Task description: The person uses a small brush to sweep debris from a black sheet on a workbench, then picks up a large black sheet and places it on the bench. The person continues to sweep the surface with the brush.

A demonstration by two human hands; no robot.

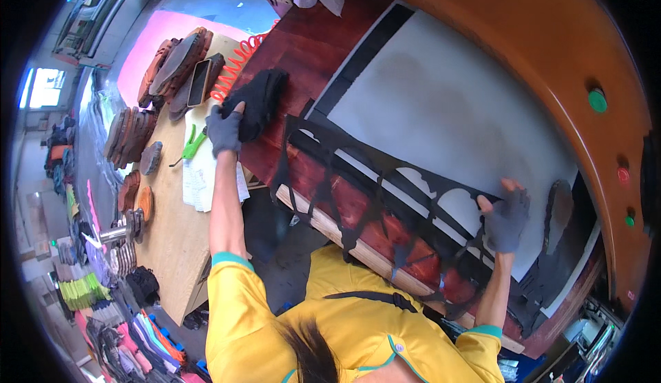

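My left hand (224,131), in a grey fingerless glove, is against the near left side of a stack of black cut pieces (261,101). Its thumb overlaps the stack; the other fingers are mostly hidden, so a grip cannot be confirmed. My right hand (506,220), gloved alike, is over the grey-white cutting board (439,83) with thumb and fingers apart. Between them ends the edge of a black sheet (361,150) with cut-out holes; whether they pinch it is unclear. Strips of this sheet hang over the table's front edge. A dark sole-shaped piece (559,210) lies right of that hand.
An orange machine housing (516,16) with green and red buttons curves over the far and right sides. On the wooden table (170,259) at left are stacked brown soles (178,68), a phone (199,83), green-handled snips (193,143) and papers (199,184). A red coiled hose (230,73) runs behind.
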